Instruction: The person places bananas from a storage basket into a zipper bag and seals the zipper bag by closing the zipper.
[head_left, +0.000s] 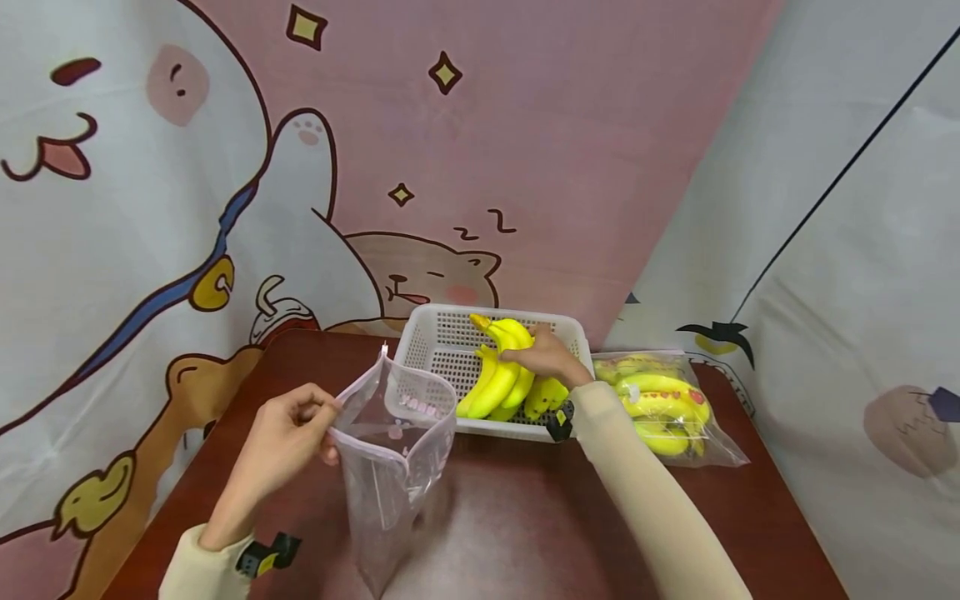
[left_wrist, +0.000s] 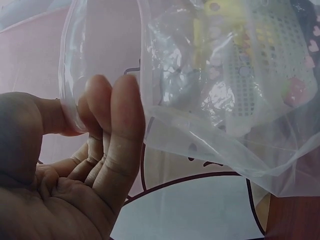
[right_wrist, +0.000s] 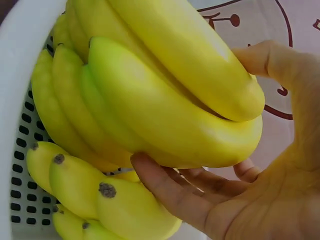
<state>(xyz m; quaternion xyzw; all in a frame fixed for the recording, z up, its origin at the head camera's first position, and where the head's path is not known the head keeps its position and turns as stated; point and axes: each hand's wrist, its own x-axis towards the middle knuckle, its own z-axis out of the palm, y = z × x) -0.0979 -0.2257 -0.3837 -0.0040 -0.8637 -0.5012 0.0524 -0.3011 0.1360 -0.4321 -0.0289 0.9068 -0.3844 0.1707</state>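
My left hand (head_left: 288,437) pinches the rim of a clear zip bag (head_left: 390,483) between thumb and fingers. The bag hangs with its mouth spread, its pink zip slider at the top. In the right wrist view, my right hand (right_wrist: 260,185) grips a bunch of bananas (right_wrist: 170,100), thumb on one side and fingers underneath. That bunch sits at the white basket (head_left: 420,333), above other bananas. Beneath it in the right wrist view lies a smaller bunch of short bananas (right_wrist: 75,180) with dark tips.
Right of the basket lies a filled clear bag of bananas (head_left: 663,404), partly behind my right sleeve (head_left: 637,467). Everything rests on a dark red-brown table (head_left: 570,533). A printed cartoon cloth (head_left: 562,167) stands close behind the table and along its sides.
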